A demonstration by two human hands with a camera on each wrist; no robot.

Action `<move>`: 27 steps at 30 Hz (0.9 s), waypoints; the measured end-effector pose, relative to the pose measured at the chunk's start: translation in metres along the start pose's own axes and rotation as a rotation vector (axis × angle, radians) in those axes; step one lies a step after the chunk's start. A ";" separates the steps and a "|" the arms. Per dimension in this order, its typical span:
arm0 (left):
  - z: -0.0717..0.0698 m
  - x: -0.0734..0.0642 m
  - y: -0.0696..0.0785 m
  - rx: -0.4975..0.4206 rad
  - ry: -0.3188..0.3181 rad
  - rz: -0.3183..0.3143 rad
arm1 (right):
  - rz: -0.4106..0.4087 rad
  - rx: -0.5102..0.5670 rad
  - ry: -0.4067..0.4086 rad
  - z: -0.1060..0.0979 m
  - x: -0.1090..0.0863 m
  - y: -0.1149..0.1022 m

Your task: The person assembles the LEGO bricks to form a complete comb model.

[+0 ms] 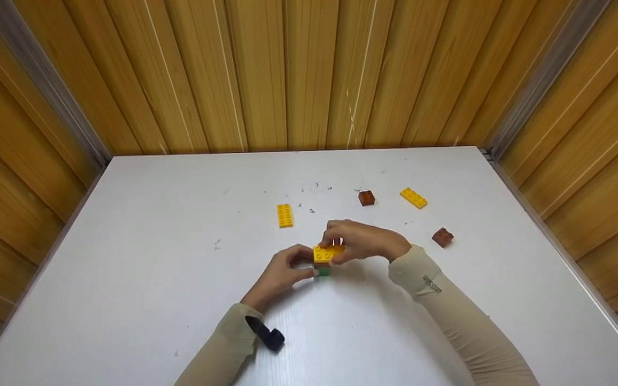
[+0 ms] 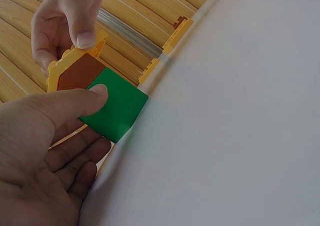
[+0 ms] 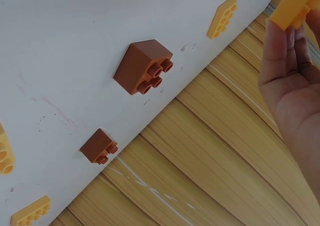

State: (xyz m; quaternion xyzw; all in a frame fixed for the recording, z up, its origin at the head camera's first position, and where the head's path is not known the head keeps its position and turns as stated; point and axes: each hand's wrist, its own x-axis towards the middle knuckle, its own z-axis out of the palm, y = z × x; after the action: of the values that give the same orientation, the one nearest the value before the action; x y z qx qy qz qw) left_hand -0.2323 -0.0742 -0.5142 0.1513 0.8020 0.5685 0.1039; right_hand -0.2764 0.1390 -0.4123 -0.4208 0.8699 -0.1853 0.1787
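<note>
In the head view a small stack stands before me near the table's middle. At its bottom is a green brick [image 2: 115,103], with a brown brick [image 2: 80,73] above it and a yellow studded plate [image 1: 323,253] on top. My left hand [image 1: 286,272] holds the stack from the left, its thumb pressed on the green brick and the other fingers curled behind. From the right, my right hand [image 1: 361,239] pinches the yellow plate between thumb and fingers. One end of that plate reaches out past the brown brick, and the right fingers partly cover it.
Beyond the hands lie a yellow plate [image 1: 285,215], a brown brick [image 1: 366,198] and a second yellow plate [image 1: 413,198]. Another brown brick [image 1: 442,237] lies right of my right hand. Wood-look panel walls [image 1: 309,75] border the white table [image 1: 153,225] at the back and sides.
</note>
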 end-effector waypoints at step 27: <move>0.000 0.000 -0.002 0.000 0.000 -0.001 | 0.019 0.031 -0.001 0.003 -0.002 0.005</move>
State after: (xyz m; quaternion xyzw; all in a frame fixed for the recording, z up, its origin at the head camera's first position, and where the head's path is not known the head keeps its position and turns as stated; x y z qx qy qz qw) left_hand -0.2326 -0.0746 -0.5160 0.1508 0.8020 0.5685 0.1044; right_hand -0.2776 0.1430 -0.4174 -0.4096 0.8708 -0.1970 0.1874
